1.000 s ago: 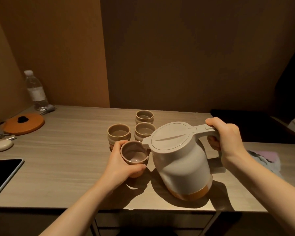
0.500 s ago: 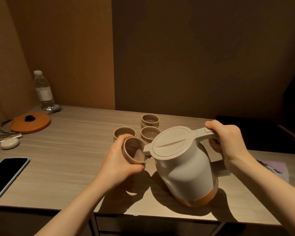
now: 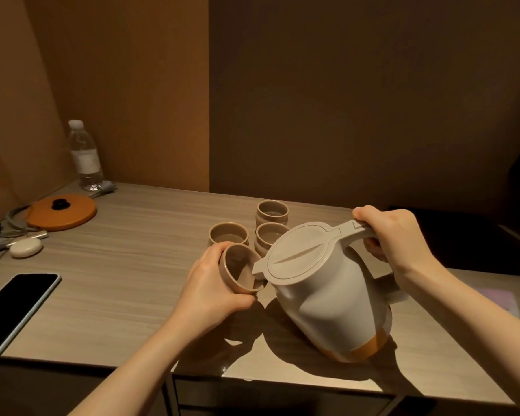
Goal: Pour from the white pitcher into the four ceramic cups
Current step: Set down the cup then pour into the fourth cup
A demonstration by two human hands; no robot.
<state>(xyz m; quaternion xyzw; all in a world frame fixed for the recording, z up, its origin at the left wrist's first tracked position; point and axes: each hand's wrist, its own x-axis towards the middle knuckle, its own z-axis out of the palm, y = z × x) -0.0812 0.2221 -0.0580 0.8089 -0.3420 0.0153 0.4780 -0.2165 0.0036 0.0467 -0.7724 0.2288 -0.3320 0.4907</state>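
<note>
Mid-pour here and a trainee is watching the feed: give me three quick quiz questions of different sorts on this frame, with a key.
1. True or false: the white pitcher stands upright.
2. Which hand grips the pitcher's handle? A) left hand B) right hand
3. Fill in: besides the held cup, ___ cups stand on the table.

Key: 1. False, it tilts spout-first toward the held cup. 2. B. 3. Three.
</note>
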